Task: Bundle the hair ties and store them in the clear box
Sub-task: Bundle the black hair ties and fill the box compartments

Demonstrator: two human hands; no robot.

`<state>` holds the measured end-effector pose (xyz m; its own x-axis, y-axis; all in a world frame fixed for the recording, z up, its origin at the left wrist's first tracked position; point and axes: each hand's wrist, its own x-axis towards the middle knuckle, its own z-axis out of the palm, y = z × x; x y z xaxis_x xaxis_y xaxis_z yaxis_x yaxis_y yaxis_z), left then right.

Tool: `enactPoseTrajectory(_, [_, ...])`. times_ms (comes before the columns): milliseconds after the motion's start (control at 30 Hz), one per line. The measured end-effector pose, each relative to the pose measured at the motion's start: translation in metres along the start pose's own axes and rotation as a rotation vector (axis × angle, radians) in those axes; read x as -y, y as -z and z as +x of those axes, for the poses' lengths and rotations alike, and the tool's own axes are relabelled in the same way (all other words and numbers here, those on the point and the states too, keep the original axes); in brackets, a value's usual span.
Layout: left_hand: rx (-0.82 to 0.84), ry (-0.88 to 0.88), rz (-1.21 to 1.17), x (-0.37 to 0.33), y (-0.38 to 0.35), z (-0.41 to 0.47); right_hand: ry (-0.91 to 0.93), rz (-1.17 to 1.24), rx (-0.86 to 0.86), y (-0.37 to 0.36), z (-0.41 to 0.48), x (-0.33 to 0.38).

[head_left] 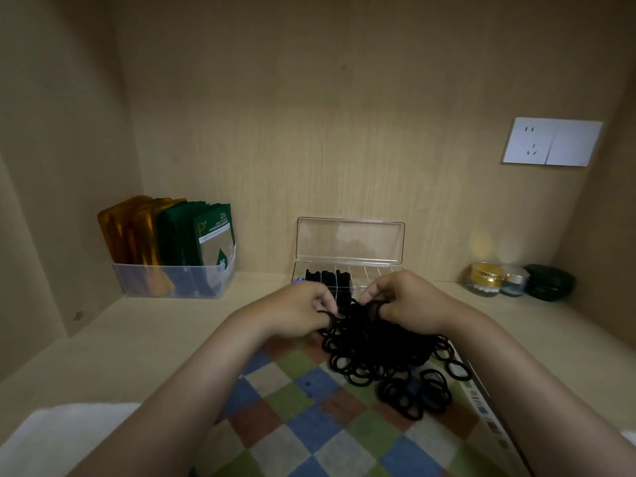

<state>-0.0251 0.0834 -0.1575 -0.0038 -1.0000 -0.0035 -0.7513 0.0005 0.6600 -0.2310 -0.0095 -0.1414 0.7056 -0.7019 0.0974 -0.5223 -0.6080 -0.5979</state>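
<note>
A heap of black hair ties (382, 352) lies on a checkered mat (309, 418) in front of me. My left hand (296, 309) pinches a hair tie at the heap's left top. Curled fingers of my right hand (406, 301) grip a bunch of hair ties at the heap's top. Just behind the hands stands the clear box (378, 270), its lid (349, 241) raised against the back wall. Its left compartments hold black hair tie bundles (327, 277); the right compartments look empty.
A clear bin (172, 280) of gold and green sachets stands at the back left. Small jars (485, 278) and a dark green case (549, 282) sit at the back right. A white socket plate (552, 142) is on the wall. White cloth (51, 438) lies lower left.
</note>
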Motion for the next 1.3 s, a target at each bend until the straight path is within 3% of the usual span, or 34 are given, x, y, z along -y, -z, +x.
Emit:
enactPoseTrajectory(133, [-0.081,0.020,-0.122,-0.005,0.004,0.027,-0.023,-0.062,-0.013,0.010,0.012,-0.008])
enactPoseTrajectory(367, [-0.119,0.062,-0.212,-0.003,-0.015,0.055,-0.085,-0.321,0.207,0.003,0.027,-0.016])
enactPoseTrajectory(567, [-0.140,0.035,-0.303,0.021,-0.038,0.061,-0.126,-0.430,0.133,-0.010,0.032,-0.026])
enactPoseTrajectory(767, [-0.350,0.007,-0.443,0.024,-0.048,0.062,-0.049,-0.575,-0.044,-0.016,0.031,-0.028])
enactPoseTrajectory(833, [-0.424,0.025,-0.495,0.024,-0.050,0.062,-0.023,-0.479,-0.125,-0.014,0.029,-0.030])
enactPoseTrajectory(900, [-0.496,0.042,-0.527,0.025,-0.051,0.062,-0.047,-0.211,-0.191,-0.012,0.027,-0.030])
enactPoseTrajectory(1000, [-0.556,0.051,-0.593,0.025,-0.051,0.061,-0.055,0.309,-0.130,-0.011,0.021,-0.018])
enactPoseTrajectory(1067, [-0.541,0.070,-0.656,0.023,-0.051,0.059,-0.089,0.477,-0.076,-0.013,0.016,-0.011])
enactPoseTrajectory(1167, [-0.431,0.099,-0.818,0.017,-0.053,0.056,-0.146,0.531,-0.068,-0.020,0.017,-0.007])
enactPoseTrajectory(1300, [-0.228,0.094,-1.030,0.013,-0.054,0.052,-0.178,0.423,-0.176,-0.030,0.021,-0.009])
